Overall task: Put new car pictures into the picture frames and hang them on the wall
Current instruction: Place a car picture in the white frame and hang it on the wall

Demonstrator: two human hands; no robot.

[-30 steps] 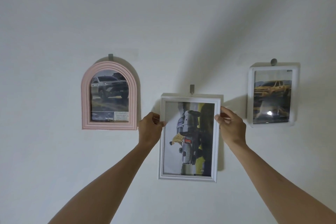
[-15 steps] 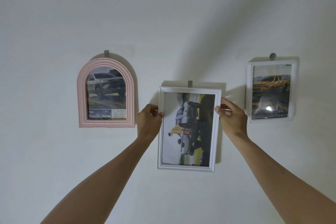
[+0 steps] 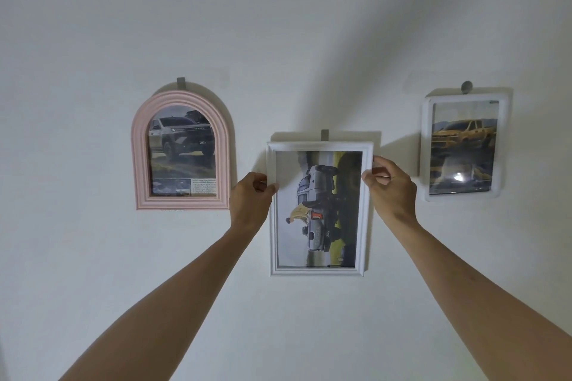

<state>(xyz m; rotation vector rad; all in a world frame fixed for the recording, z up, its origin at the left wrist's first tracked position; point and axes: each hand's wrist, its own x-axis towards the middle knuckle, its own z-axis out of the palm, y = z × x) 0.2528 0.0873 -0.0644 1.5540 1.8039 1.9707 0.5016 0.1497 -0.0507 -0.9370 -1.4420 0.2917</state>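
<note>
While both hands' fingers pinch its sides, the white frame seemingly meets its hook

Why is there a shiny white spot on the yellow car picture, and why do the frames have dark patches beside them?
In the head view, the spot is glare: a light bouncing off the shiny front of the right white frame. The dark patches are shadows, cast up and right of the pink arched frame and the middle white frame that both hands hold. Straight lines bend slightly near the edges: wide-angle lens.

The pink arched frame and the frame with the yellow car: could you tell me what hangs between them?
In the head view, the white frame, held by the left hand and right hand.
</note>
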